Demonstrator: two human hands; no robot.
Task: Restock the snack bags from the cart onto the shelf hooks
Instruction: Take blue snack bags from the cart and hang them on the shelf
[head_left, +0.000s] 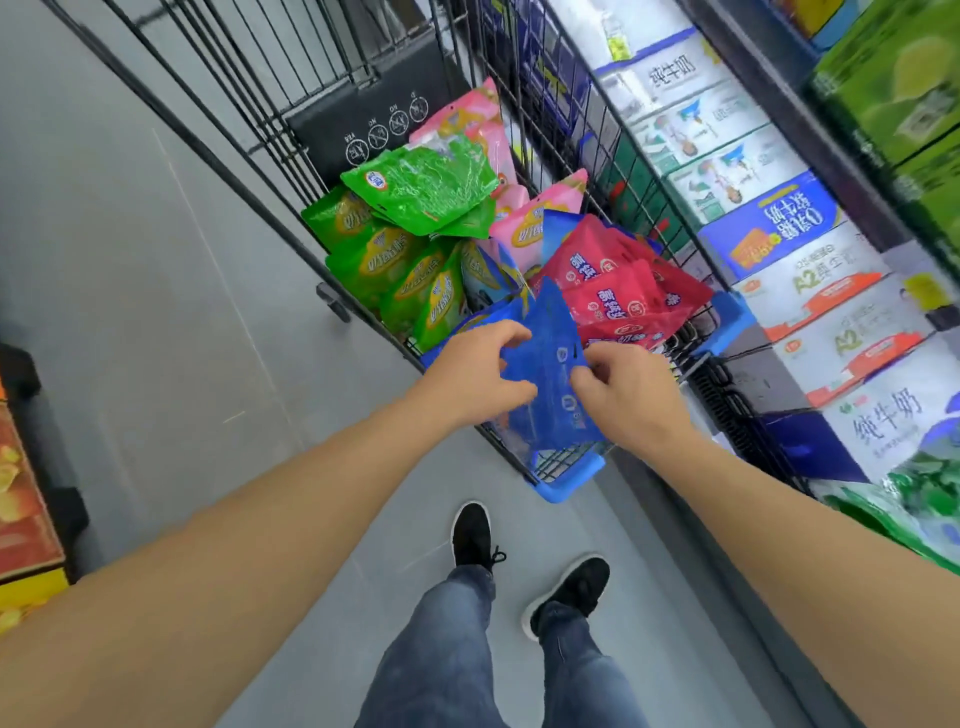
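Head view: wire cart heaped with snack bags — green bags on its aisle side, pink bags toward its far end, red bags on its shelf side. At its near end, blue snack bags lifted above the rim, left hand and right hand both pinching them. Beside the cart, milk cartons stacked, print blurred. Shelf hooks out of frame. Bag lettering too smeared to read.

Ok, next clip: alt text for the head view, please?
Both hands, left hand and right hand, hold a bunch of flat blue plastic snack bags above a black wire shopping cart piled with green, pink and red bags. Stacked white milk cartons line the right.
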